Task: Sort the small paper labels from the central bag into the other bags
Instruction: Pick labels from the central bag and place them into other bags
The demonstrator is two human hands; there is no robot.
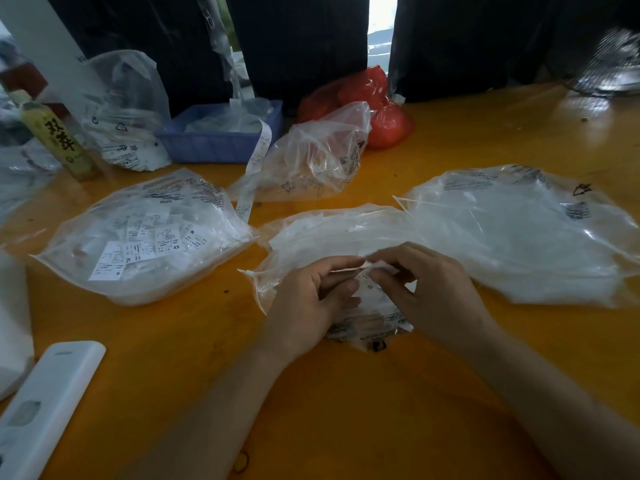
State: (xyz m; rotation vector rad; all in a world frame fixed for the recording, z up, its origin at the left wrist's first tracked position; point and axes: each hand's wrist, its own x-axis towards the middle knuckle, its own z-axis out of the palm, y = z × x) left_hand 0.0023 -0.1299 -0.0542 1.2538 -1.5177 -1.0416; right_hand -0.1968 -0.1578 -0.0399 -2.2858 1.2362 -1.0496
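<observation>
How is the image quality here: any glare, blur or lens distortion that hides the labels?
Head view: dim and backlit by the bright window gap; glare on the table at far right; wide-angle bending at the edges; the bottle is blurred; print reads on labels in the left bag, not on the label both hands pinch.

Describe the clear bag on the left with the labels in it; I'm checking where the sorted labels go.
The left bag is clear, crinkled plastic with black print near its top. It lies flat on the orange table, bulging with white paper labels; size marks such as M, XS, XL and S show through. Neither hand touches it. A long label strip hangs by its far right corner.
</observation>
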